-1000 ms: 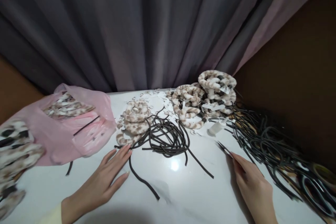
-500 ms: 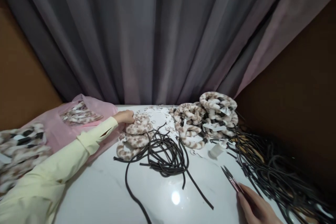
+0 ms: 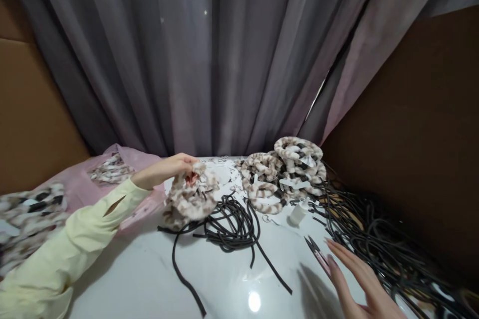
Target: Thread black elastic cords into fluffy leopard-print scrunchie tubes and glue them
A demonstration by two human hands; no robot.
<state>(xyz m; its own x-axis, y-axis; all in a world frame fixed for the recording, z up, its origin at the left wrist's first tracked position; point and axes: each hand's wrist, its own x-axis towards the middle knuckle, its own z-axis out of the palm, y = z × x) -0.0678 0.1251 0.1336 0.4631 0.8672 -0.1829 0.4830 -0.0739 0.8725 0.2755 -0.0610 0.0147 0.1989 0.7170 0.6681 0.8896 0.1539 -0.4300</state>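
My left hand (image 3: 175,168) pinches the top of a fluffy white-and-brown plush ring (image 3: 194,194) at centre left. A bit of pinkish-orange material shows by its fingertips. More of the plush pieces lie underneath, partly hidden. At the lower right my right hand (image 3: 359,279) has its fingers stretched out and apart, with a shadow on the table below. Small pointed snips (image 3: 318,255) with pink handles lie beside its thumb, which covers their rear end. Beside the plush ring rests a tangle of black cords (image 3: 234,224).
Stacked plush rings (image 3: 299,164) with white tags stand at the back right, near a small white bottle (image 3: 298,213). A heap of black cords (image 3: 374,239) fills the right edge. On the left are a pink bag (image 3: 80,179) and more plush pieces (image 3: 33,219). A curtain (image 3: 209,60) hangs behind.
My left hand has lifted a plush ring from its pile and tilted it up. My right fingers have opened away from the snips. The view has shifted slightly.
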